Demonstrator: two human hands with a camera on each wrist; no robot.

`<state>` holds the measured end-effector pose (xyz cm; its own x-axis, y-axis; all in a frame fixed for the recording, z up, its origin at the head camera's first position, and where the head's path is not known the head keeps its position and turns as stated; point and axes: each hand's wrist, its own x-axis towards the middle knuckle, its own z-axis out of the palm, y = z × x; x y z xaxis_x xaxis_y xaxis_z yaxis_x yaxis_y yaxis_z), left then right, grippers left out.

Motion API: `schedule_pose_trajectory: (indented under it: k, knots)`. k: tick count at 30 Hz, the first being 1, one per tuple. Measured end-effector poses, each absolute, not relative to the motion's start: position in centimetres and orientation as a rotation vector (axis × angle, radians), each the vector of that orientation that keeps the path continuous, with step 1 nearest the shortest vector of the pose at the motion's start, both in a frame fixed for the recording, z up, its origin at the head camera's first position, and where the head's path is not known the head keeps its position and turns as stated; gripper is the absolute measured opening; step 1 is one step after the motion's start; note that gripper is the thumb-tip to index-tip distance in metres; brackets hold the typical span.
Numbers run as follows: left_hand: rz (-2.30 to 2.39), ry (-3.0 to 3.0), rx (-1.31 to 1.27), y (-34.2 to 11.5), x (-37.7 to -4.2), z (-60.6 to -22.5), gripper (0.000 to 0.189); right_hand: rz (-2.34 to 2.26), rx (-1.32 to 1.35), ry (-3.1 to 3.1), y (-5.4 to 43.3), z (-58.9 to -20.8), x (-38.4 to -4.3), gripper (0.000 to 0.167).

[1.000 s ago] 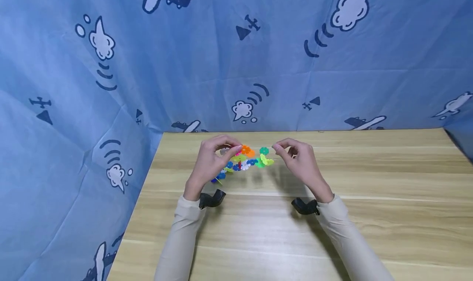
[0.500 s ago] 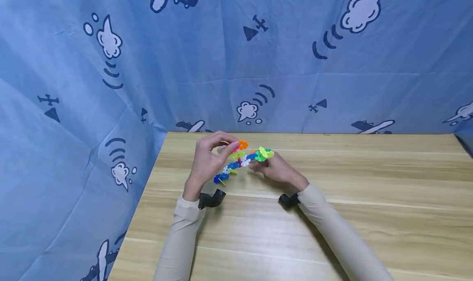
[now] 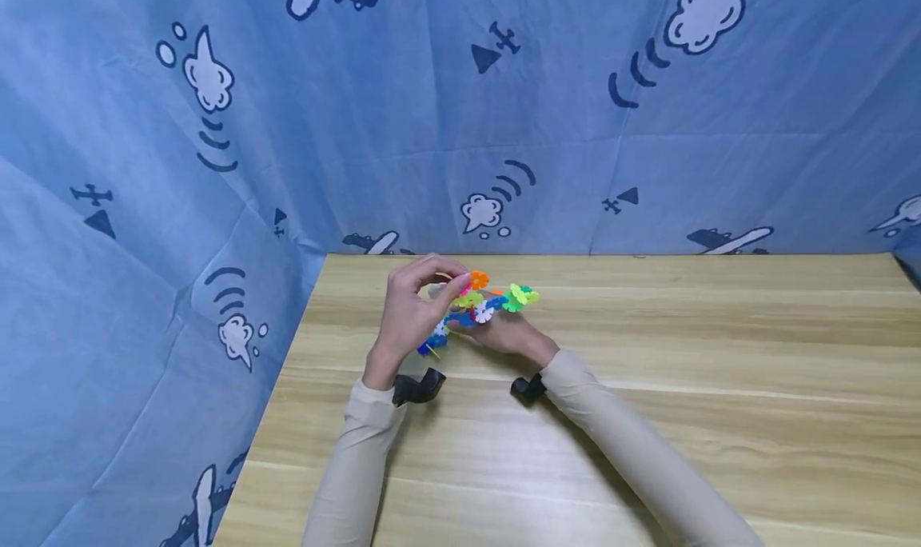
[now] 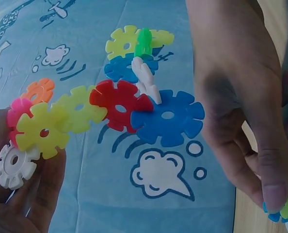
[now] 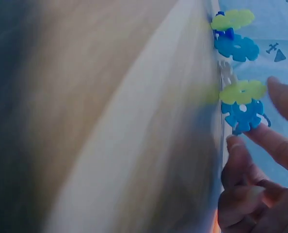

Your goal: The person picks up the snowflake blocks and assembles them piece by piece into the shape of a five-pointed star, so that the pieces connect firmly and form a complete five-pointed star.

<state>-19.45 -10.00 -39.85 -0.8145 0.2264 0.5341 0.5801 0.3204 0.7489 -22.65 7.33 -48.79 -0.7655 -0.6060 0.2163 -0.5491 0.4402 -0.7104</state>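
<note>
A branching chain of interlocking plastic snowflake discs point(image 3: 484, 313) hangs over the table between both hands. My left hand point(image 3: 412, 311) pinches its near-left part, by a pink disc point(image 4: 18, 114), a yellow disc point(image 4: 30, 130) and a white disc point(image 4: 7, 174). A red disc point(image 4: 107, 98) and a blue disc point(image 4: 183, 128) continue from there. Reaching under the chain, my right hand point(image 3: 504, 335) has thumb and fingers about another blue disc point(image 5: 235, 116) beneath a yellow one point(image 5: 231, 94). Green discs point(image 3: 513, 301) stick out at the chain's right end.
A wood-grain table point(image 3: 691, 419) lies beneath the hands. Behind it and to the left hangs a blue cloth point(image 3: 403, 115) printed with planes and clouds. Black wrist mounts point(image 3: 420, 387) sit at both cuffs.
My right hand has moved left from beyond the chain's right end to its blue part, passing beneath it. The left hand keeps its grip, nearly in place.
</note>
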Motion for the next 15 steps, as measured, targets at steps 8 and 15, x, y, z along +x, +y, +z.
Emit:
schedule_pose_trajectory:
  k: [8,15]
  knots:
    - [-1.507,-2.242,-0.717,-10.00,-19.57,-39.81,0.007,-1.205,-0.947,2.597,7.54,-48.76,-22.32,0.030]
    - [-1.507,-2.241,-0.698,-10.22,-19.73,-39.83,0.009,-1.117,-0.779,2.594,8.01,-48.39,-21.78,0.025]
